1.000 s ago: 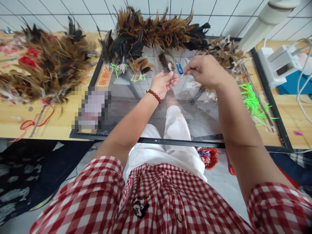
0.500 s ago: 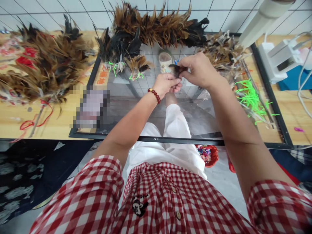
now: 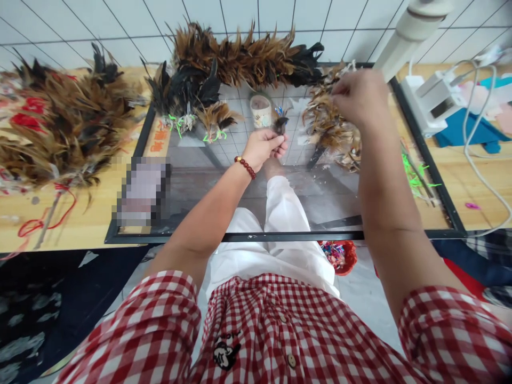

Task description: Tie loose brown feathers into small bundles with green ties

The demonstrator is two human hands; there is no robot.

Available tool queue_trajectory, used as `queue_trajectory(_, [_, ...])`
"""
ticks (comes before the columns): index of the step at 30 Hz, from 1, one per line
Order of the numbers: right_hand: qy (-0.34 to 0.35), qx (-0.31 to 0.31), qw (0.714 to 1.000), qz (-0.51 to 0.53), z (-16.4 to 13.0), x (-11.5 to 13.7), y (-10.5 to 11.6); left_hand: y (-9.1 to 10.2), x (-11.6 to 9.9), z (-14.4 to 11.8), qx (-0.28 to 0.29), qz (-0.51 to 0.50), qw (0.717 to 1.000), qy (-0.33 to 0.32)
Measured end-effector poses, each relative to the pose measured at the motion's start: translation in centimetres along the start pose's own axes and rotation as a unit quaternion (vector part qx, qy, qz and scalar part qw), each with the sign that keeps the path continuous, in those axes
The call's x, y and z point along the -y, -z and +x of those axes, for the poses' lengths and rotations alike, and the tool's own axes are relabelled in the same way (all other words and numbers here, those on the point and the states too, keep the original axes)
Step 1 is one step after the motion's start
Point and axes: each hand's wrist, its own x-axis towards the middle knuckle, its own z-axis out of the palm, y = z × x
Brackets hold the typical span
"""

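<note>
- A big heap of brown and black feathers (image 3: pixel 60 128) lies on the wooden counter (image 3: pixel 92 224), well to the left of the glass pane (image 3: pixel 248 186).
- Red string (image 3: pixel 44 216) trails across the counter below that heap, left of the glass pane's black frame.
- Small tied feather bunches (image 3: pixel 188 104) with green ties sit at the far left corner of the glass pane.
- A long row of brown feathers (image 3: pixel 244 56) lies along the far edge of the glass pane, against the tiled wall.
- The left hand (image 3: pixel 262 146) is raised over the middle of the glass pane; its grip is closed, fingers pinching a small dark feather tuft (image 3: pixel 280 124) that sticks up from the fingertips.
- A small cup (image 3: pixel 261 110) stands on the glass pane just beyond the left hand.
- The right hand (image 3: pixel 360 96) is at the far right part of the glass pane, on a loose feather pile (image 3: pixel 326 120); its fingers are bent into the feathers, but I cannot tell whether its grip is closed on any.
- Green ties (image 3: pixel 416 173) lie near the right edge of the glass pane.
- A white lamp arm (image 3: pixel 408 32) slants up past the far right corner of the glass pane.
- A white box (image 3: pixel 430 104) with a cable sits on the counter right of the glass pane.
</note>
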Motion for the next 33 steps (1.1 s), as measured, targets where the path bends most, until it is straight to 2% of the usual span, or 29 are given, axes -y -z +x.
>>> queue_trajectory(3, [-0.029,0.047,0.997,-0.047,-0.2,0.3,-1.5,0.0,0.1,-0.1,0.020,0.005,1.000,-0.018])
queue_trajectory(8, [-0.086,0.072,0.991,-0.067,0.0,0.9,-4.4,-0.3,0.4,-0.3,0.032,0.026,0.999,-0.023])
queue_trajectory(10, [-0.068,0.098,0.992,-0.046,0.0,0.9,-4.3,-0.3,0.4,-0.3,0.027,0.030,0.999,-0.020])
queue_trajectory(12, [-0.035,0.096,0.995,-0.003,0.1,0.8,-3.5,-0.3,0.4,-0.1,0.013,0.018,1.000,-0.020])
queue_trajectory(16, [0.018,0.021,0.997,0.078,0.2,0.2,-1.3,-0.1,0.6,0.4,-0.045,-0.037,0.998,-0.034])
queue_trajectory(18, [0.038,0.008,0.998,0.056,0.1,0.3,-0.9,0.0,0.7,0.6,-0.066,-0.052,0.996,-0.033])
queue_trajectory(20, [0.030,0.024,0.999,0.013,-0.1,0.7,-0.9,0.1,0.7,0.8,-0.077,-0.056,0.995,-0.026])
queue_trajectory(23, [-0.005,0.034,0.999,-0.018,-0.4,1.6,-1.6,0.0,0.7,0.7,-0.080,-0.056,0.995,-0.019])
queue_trajectory(26, [0.024,0.030,0.998,-0.051,-0.5,1.7,-2.5,0.0,0.6,0.6,-0.078,-0.058,0.995,-0.021])
queue_trajectory(30, [0.144,0.114,0.980,-0.080,-0.3,0.8,-3.9,-0.1,0.7,0.7,-0.081,-0.057,0.995,-0.022])
queue_trajectory(33, [0.144,0.168,0.975,-0.030,-0.2,0.4,-4.4,-0.1,0.7,0.9,-0.101,-0.057,0.993,-0.018])
